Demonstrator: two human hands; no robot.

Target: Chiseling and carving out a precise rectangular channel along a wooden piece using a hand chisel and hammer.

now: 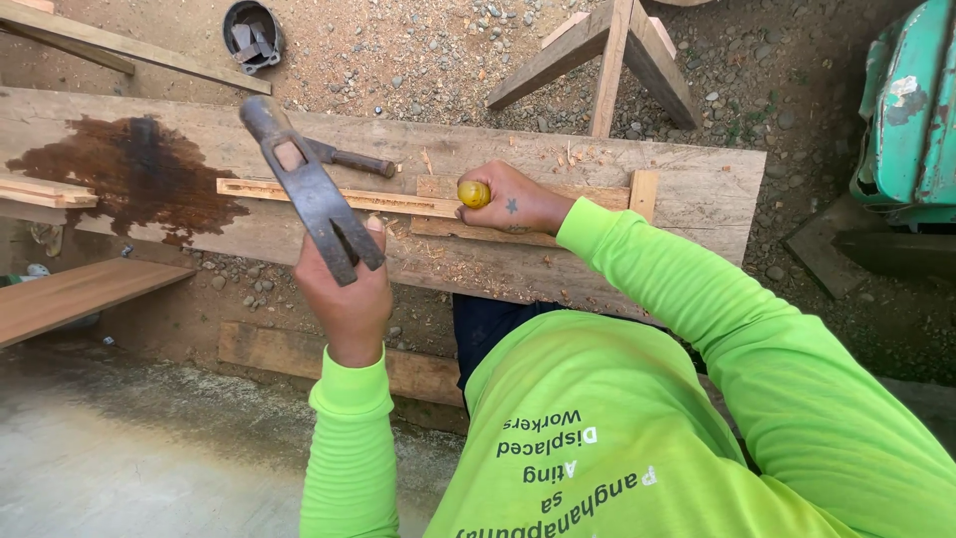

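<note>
My left hand (347, 295) is shut around the handle of a dark steel claw hammer (309, 194), raised head-up above the work. My right hand (518, 202) grips a yellow-handled chisel (474, 192) and rests on a thin wooden strip (339, 195). The strip lies lengthwise on a wide, rough plank (687, 184) that serves as a bench. Wood chips are scattered around the chisel. Both arms are in bright green sleeves.
A second tool with a dark handle (351, 158) lies on the plank behind the strip. A dark wet stain (129, 169) covers the plank's left part. On the gravel beyond stand a wooden trestle (609, 50), a small round container (252, 35) and a green metal object (911, 110).
</note>
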